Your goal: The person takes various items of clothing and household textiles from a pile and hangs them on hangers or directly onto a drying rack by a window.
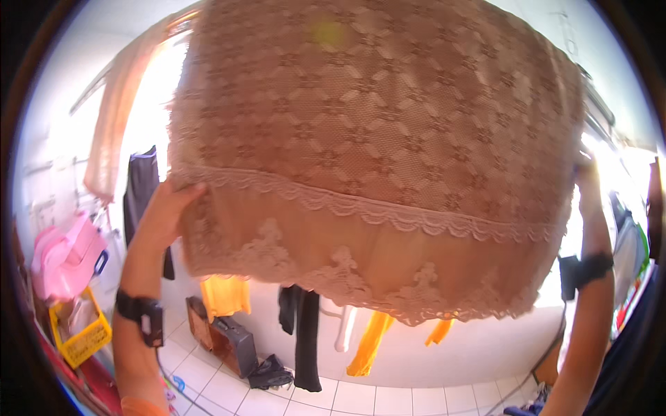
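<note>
A large brownish-pink lace cloth (364, 130) with a scalloped trim and a sheer lace border is spread out in front of me and fills much of the view. My left hand (174, 208) grips its left edge, the thumb lying over the front near the trim. At the right edge my right hand (585, 169) is raised beside the cloth; glare and the fabric hide its fingers, so its hold cannot be made out. Both forearms wear black straps with small devices and cables.
Behind the cloth hang yellow garments (370, 346) and dark garments (307, 338). A dark case (234, 340) leans by the white wall on the tiled floor. At left are a yellow crate (80, 333), pink plastic containers (67, 255) and a pale curtain (117, 114); more clothes hang at right.
</note>
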`<act>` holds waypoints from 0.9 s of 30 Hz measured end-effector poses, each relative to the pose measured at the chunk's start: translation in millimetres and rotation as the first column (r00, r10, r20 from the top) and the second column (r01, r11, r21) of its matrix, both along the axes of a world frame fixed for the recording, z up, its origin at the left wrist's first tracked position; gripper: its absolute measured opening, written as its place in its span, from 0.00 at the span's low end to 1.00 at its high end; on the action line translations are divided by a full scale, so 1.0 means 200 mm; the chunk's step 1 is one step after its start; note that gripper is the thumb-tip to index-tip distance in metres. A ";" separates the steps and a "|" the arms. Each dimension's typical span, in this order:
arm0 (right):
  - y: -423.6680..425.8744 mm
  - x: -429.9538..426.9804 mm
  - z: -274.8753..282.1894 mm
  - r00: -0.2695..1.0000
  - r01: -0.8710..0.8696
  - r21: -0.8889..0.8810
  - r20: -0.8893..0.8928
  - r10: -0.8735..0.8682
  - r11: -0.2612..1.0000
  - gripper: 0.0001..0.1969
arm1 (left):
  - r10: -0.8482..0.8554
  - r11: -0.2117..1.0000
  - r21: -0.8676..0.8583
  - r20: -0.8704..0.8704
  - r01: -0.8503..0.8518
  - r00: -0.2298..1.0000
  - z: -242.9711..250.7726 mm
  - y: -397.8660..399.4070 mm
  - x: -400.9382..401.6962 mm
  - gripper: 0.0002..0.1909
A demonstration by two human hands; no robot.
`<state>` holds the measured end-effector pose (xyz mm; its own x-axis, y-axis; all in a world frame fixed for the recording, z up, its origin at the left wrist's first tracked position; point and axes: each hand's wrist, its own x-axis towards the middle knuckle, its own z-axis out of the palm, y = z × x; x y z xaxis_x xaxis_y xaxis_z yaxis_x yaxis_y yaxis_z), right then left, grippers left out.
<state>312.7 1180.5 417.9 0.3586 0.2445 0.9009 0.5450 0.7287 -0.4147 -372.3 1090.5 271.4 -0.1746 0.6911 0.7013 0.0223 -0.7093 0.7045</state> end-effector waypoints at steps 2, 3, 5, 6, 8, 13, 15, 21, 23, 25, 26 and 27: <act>0.04 0.04 0.02 0.999 0.019 -0.031 -0.029 -0.020 0.999 0.14 | -0.026 1.000 0.007 0.051 0.026 0.998 0.00 -0.01 -0.03 0.20; -0.02 0.07 0.00 0.986 0.132 0.072 0.090 -0.138 0.989 0.17 | -0.036 0.999 0.029 0.084 0.034 0.996 -0.02 0.05 -0.02 0.18; -0.15 0.04 -0.07 0.889 0.287 0.313 0.266 -0.373 0.905 0.24 | -0.029 1.000 0.007 0.194 0.029 0.980 -0.04 0.07 -0.05 0.18; -0.24 -0.15 -0.18 0.817 0.390 0.421 0.251 -0.518 0.819 0.25 | -0.089 0.996 0.022 0.233 0.086 0.968 -0.05 0.05 -0.05 0.21; -0.48 -0.52 -0.52 0.822 0.391 0.468 0.210 -0.530 0.793 0.24 | -0.268 0.962 0.109 0.225 0.249 0.937 -0.09 0.05 -0.08 0.41; -0.70 -0.76 -1.37 0.500 -0.121 0.012 0.865 0.051 0.993 0.21 | -0.281 0.950 0.164 0.822 0.267 0.495 -0.11 0.05 -0.54 0.56; -0.70 -1.10 -1.44 0.217 -0.387 -0.009 0.971 0.101 0.922 0.13 | -0.048 0.890 0.304 0.804 -0.340 0.593 -0.09 -0.11 -0.82 0.37; -0.53 -0.98 -2.16 0.595 -0.041 -0.732 0.528 0.605 0.680 0.14 | 0.347 0.649 0.342 0.662 -0.680 0.664 -0.36 0.09 -0.81 0.15; -0.49 -0.97 -2.38 0.591 0.020 -0.855 0.428 0.683 0.518 0.13 | 0.533 0.624 0.207 0.592 -0.753 0.604 -0.75 0.00 -0.79 0.13; -0.45 -0.98 -2.63 0.565 -0.093 -0.871 0.352 0.746 0.482 0.11 | 0.687 0.637 -0.070 0.504 -0.768 0.524 -1.33 -0.11 -0.78 0.11; -0.48 -1.04 -2.58 0.525 -0.042 -0.909 0.333 0.784 0.414 0.10 | 0.748 0.621 -0.219 0.450 -0.752 0.487 -1.68 -0.19 -0.75 0.10; -0.49 -1.05 -2.61 0.525 -0.041 -0.927 0.298 0.798 0.373 0.09 | 0.790 0.601 -0.363 0.410 -0.712 0.457 -2.01 -0.27 -0.70 0.09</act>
